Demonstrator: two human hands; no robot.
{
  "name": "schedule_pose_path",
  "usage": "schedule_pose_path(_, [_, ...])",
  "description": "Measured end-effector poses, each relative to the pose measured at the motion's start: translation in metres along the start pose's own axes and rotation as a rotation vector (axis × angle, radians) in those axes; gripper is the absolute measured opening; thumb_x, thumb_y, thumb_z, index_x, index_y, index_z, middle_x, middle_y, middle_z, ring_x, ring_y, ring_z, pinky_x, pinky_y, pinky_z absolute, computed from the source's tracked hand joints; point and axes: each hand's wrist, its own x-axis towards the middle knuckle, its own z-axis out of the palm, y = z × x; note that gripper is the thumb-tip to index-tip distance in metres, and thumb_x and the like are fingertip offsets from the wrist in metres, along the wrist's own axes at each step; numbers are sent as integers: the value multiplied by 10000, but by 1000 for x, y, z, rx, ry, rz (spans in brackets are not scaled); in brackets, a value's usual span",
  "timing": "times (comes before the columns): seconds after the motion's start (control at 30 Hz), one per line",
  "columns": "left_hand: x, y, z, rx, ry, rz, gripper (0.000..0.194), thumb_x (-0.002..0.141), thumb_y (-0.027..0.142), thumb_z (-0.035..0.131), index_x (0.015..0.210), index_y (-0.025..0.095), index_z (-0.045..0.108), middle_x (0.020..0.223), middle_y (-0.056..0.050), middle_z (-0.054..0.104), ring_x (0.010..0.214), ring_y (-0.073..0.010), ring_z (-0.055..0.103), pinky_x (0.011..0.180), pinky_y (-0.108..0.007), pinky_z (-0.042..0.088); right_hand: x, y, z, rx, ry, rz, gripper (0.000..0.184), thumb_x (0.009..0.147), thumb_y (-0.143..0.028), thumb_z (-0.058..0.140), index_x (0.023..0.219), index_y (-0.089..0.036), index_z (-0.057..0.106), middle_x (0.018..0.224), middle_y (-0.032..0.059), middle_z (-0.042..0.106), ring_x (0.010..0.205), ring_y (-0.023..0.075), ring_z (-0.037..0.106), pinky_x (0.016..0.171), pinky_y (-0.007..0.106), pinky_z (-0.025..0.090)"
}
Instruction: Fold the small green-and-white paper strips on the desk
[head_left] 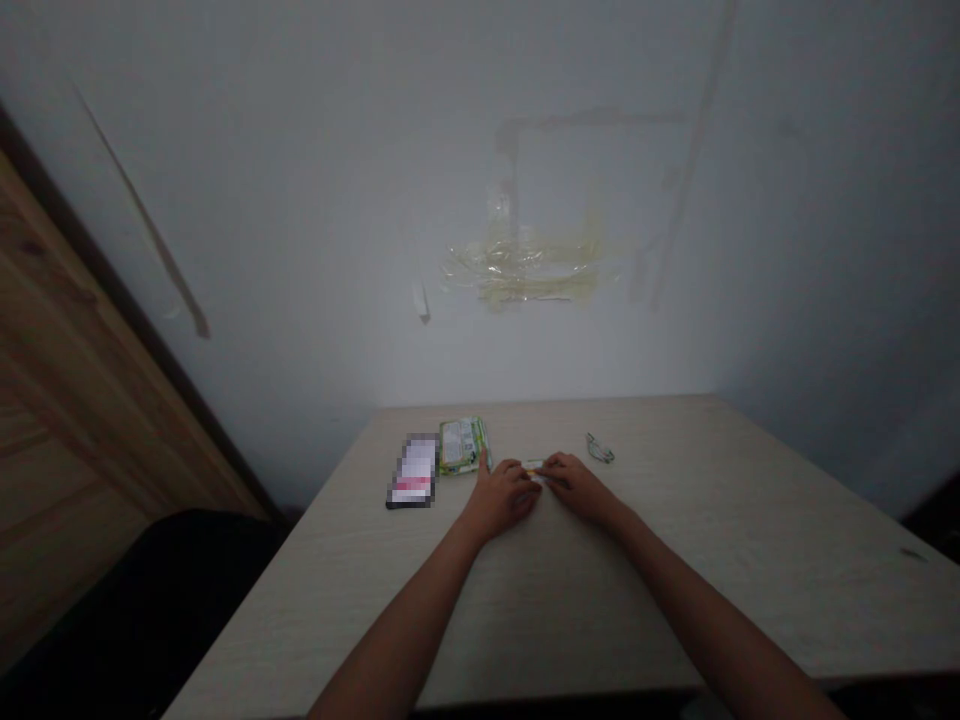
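My left hand and my right hand are close together over the middle of the table. Between their fingertips lies a small flat white piece with an orange mark; fingers cover much of it, and its kind cannot be made out. Both hands have their fingers bent onto it, the left from its left side, the right from its right side. One finger of my left hand sticks out beside the lower right corner of a green printed packet.
Left of the packet lies a phone with a blurred screen. A small greenish crumpled or looped thing rests beyond my right hand. The pale wooden table meets a wall with old tape. Something dark stands at left.
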Motion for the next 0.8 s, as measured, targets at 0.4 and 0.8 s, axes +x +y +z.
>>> schedule_pose_path(0.4, [1,-7,6,-55,28,-161,252,926,346,533,1148,355,652,1227,-19,648,1247,-231,484,1156,-642,-6,-5,0,0,82,80,30,221,852,-143,576,990,-205,736,1041,83,669,1009,194,591,950,345,457])
schedule_pose_path(0.8, [7,-11,5,-180,52,-320,201,899,400,586,1051,342,704,1034,9,705,1129,-216,561,1157,-600,53,-3,-10,1,113,125,77,89,804,-180,618,870,-195,676,951,63,648,954,212,576,887,343,444])
